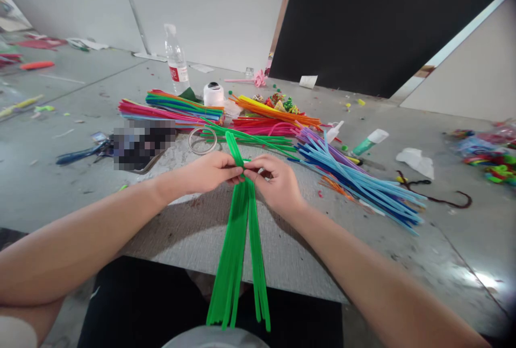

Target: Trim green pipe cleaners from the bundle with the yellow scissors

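Note:
A bundle of green pipe cleaners (233,251) hangs from my two hands over the table's front edge, its lower part split into a wide strand and a narrower one. My left hand (220,169) pinches the bundle near its top, where a short green end sticks up. Close beside it, my right hand (272,179) is also closed on the pipe cleaners, thumb and finger pressed together. Between the fingertips the exact grip is partly hidden. Just behind my left hand lies a roll of tape (202,140) on the table.
Pipe cleaners in blue (358,176), orange (278,109) and mixed colours (181,109) lie across the grey table (181,224). A water bottle (176,60), a white jar (213,94) and a glue stick (370,142) stand or lie behind. Pliers (83,153) rest at left.

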A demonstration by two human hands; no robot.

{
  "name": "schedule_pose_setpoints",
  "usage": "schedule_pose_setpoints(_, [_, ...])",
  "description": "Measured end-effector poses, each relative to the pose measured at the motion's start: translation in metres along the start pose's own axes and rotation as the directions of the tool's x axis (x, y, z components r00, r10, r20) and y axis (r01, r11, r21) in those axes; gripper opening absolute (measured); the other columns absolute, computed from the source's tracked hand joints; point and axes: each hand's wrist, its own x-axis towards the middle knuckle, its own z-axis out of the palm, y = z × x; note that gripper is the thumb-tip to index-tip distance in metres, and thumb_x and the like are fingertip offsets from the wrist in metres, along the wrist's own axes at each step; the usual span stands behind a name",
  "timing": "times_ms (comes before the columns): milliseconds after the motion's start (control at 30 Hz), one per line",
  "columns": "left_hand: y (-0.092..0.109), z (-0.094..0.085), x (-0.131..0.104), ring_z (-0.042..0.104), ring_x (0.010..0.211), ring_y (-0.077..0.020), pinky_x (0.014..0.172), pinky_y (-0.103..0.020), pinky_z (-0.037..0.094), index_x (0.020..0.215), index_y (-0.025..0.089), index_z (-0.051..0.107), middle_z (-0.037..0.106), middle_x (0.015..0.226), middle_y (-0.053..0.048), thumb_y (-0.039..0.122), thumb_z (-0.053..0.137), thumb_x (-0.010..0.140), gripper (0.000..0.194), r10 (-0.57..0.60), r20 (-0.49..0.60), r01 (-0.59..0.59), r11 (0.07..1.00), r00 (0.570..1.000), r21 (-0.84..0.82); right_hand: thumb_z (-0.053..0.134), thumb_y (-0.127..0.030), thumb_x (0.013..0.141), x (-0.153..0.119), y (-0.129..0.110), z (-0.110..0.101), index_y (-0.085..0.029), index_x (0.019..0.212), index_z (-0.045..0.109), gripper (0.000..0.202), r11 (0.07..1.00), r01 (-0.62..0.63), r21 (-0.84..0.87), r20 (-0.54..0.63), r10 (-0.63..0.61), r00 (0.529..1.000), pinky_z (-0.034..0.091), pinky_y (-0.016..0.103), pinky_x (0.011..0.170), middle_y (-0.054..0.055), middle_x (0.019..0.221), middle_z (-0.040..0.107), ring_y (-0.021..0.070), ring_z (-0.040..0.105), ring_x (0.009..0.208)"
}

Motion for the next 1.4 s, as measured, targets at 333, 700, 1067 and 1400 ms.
schedule_pose_setpoints(333, [-0.0042, -0.0011, 0.0015, 0.066, 0.086, -0.0188, 0.083, -0.033, 0.05, 0.091, 0.015, 0.069, 0.072, 0.087, -0.005, 0.041, 0.053, 0.098, 0.031, 0.004, 0.032, -0.007, 0.997, 0.999, 0.082, 0.073, -0.024, 0.091, -0.0012, 0.0011, 0.001, -0.025, 0.094, 0.081, 0.008, 0.998, -0.021, 0.067, 0.016, 0.02, 1.0, 0.051, 0.029, 0.063, 0.004, 0.097, 0.07, 0.0158, 0.066, 0.082])
schedule_pose_setpoints(700, [-0.003, -0.0012, -0.0003, 0.066, 0.081, -0.0172, 0.081, -0.031, 0.051, 0.089, 0.017, 0.07, 0.072, 0.084, -0.003, 0.041, 0.058, 0.097, 0.028, 0.002, 0.011, -0.002, 0.998, 1.0, 0.058, 0.07, -0.032, 0.092, 0.0008, 0.0012, -0.0034, -0.023, 0.086, 0.072, 0.011, 0.997, -0.068, 0.026, 0.047, 0.067, 0.997, 0.051, 0.029, 0.065, 0.005, 0.093, 0.069, 0.0174, 0.066, 0.085])
schedule_pose_setpoints(1067, [-0.0064, -0.0048, -0.0003, 0.067, 0.084, -0.0182, 0.082, -0.033, 0.052, 0.083, 0.017, 0.07, 0.072, 0.084, -0.005, 0.041, 0.06, 0.096, 0.03, -0.012, 0.127, 0.032, 0.987, 0.992, -0.156, 0.071, -0.036, 0.091, -0.0004, 0.0015, -0.0022, -0.024, 0.088, 0.073, 0.013, 0.971, -0.191, 0.146, 0.13, 0.173, 0.976, 0.054, 0.034, 0.071, 0.003, 0.086, 0.073, 0.0187, 0.069, 0.081])
schedule_pose_setpoints(1400, [-0.0045, -0.0013, -0.0007, 0.065, 0.08, -0.0186, 0.076, -0.032, 0.048, 0.078, 0.018, 0.073, 0.072, 0.08, -0.004, 0.043, 0.059, 0.094, 0.033, -0.031, 0.071, 0.026, 0.998, 0.997, 0.062, 0.071, -0.037, 0.09, -0.0045, -0.0063, -0.0065, -0.022, 0.085, 0.068, 0.016, 0.966, -0.235, 0.106, 0.165, 0.216, 0.962, 0.052, 0.033, 0.068, 0.003, 0.085, 0.07, 0.0172, 0.066, 0.077])
